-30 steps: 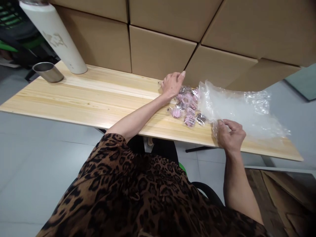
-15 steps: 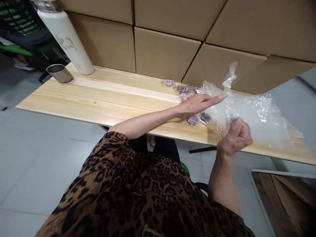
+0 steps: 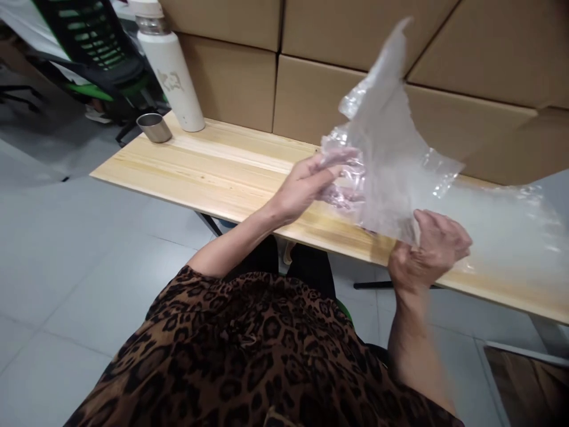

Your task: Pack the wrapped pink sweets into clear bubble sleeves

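Note:
A clear plastic bag [image 3: 386,154] stands raised and crumpled between my two hands, above the wooden table. My left hand [image 3: 302,187] is at its left edge, thumb towards me and the other fingers showing through the film, closed on the plastic. At the lower right corner my right hand [image 3: 429,246] pinches the bag between thumb and fingers. More clear plastic bags [image 3: 507,225] lie flat on the table to the right of my right hand. The raised bag hides most of the table behind it, where small wrapped packets lay.
The light wooden table [image 3: 213,169] runs across the view. Along its back edge stand stacked cardboard boxes [image 3: 231,83]. A white bottle [image 3: 175,83] and a metal cup [image 3: 154,128] stand at the left end. Beyond is a black and green chair [image 3: 95,47].
One bag has come up off the pile, between both hands. My left hand has drawn back left and taken hold of its edge. The view has turned slightly left.

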### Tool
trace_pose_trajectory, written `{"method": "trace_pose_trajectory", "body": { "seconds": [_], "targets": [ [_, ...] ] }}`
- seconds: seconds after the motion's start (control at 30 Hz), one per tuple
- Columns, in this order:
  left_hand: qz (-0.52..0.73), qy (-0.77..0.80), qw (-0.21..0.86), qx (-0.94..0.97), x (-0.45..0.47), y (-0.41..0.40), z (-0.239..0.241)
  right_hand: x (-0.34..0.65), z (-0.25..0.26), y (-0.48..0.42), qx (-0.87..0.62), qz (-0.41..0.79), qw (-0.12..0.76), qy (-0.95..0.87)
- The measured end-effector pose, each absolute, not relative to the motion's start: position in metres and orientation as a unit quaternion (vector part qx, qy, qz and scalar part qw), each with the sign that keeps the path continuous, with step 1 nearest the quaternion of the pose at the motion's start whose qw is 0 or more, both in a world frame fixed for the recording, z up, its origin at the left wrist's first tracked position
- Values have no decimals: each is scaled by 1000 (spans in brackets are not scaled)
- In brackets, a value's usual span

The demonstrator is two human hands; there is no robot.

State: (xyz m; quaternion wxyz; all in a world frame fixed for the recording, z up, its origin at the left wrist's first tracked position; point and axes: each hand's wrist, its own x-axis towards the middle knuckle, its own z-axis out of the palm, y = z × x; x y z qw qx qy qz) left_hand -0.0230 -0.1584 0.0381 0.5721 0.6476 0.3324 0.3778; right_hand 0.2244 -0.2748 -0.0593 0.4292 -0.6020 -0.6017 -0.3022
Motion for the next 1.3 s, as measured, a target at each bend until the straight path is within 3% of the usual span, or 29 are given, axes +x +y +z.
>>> {"method": "trace_pose_trajectory", "body": {
  "seconds": [0.17,0.4,0.6,0.8,0.93,1.3],
  "targets": [
    [416,494,408,645,-104,-153,23,201,-48,-252,-552,-265,456,-645],
    [425,606,299,603,-188,-138,-14,137,-64,-206,-489,-116,385,-774],
    [391,631,66,667,-195,-151,0,119,-65,-208,-416,-63,298,-857],
    [234,475,140,837,-131,-162,-9,161,-51,-225,-453,-39,358,-816],
    [107,397,180,893,-90,-160,-31,209,-59,-228,-543,-62,325,-772],
    [38,328,171,928,-35,-170,-30,269,-62,-247,-624,-92,237,-739]
  ]
}}
